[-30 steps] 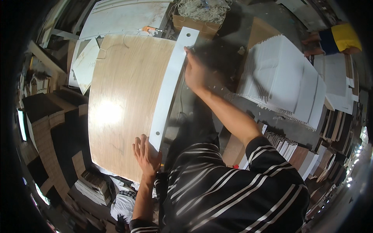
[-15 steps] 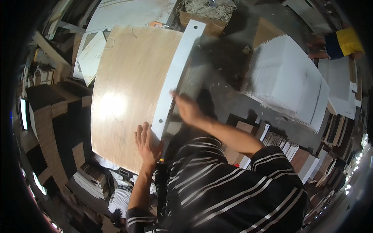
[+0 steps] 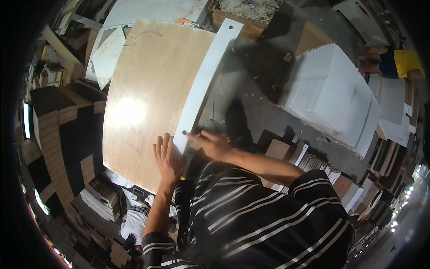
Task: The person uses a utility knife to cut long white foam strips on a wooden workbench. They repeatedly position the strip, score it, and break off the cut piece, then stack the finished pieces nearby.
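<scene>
A long white board with a hole near each end lies along the right edge of a wood-grain tabletop. My left hand rests flat across its near end, fingers stretched out partly over the wood. At the board's right edge, beside the near hole, is my right hand. Its fingers are curled and slightly blurred, with the tips against the edge. Whatever they may hold is too small or hidden to make out.
A tall stack of white panels stands on the floor to the right. Beyond the tabletop are an orange-handled tool and a cardboard box of tangled strands. A person in yellow is at far right; another in white is lower left.
My right hand has slid along the board's edge toward me, from about its middle to beside the near hole. My left hand stays on the near end.
</scene>
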The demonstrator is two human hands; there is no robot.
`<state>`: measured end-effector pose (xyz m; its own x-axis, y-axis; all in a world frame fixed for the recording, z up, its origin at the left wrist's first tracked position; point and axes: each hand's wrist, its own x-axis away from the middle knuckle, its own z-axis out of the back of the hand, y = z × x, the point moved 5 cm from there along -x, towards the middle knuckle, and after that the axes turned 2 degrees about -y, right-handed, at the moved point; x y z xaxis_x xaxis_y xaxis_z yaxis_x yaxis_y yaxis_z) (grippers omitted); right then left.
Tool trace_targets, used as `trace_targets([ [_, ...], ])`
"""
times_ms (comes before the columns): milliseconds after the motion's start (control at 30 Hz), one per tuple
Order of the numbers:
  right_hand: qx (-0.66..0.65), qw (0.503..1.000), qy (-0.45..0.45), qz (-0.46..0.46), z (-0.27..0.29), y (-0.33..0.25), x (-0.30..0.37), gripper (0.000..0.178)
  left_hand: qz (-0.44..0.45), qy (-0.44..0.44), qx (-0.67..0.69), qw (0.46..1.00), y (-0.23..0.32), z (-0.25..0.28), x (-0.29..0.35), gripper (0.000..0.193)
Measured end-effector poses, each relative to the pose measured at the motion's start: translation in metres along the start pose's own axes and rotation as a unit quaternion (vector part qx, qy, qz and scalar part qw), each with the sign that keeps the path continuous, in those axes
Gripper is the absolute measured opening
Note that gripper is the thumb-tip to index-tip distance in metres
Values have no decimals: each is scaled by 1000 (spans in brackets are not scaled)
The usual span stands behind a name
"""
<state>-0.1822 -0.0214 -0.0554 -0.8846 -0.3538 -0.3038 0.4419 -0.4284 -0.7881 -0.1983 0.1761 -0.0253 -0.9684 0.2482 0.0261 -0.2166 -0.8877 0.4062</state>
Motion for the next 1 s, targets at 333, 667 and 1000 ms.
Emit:
trace_targets([
  [333,-216,927,167,-256,102,96,-16,35,-11,15,1,1000,50,-23,-102,80],
  [667,-80,951,166,-246,149,116,-53,41,-28,59,14,998,83,-43,-220,78],
  [1000,101,970,122,-185,185,184,-165,47,7,20,-1,1000,46,-18,-112,81],
])
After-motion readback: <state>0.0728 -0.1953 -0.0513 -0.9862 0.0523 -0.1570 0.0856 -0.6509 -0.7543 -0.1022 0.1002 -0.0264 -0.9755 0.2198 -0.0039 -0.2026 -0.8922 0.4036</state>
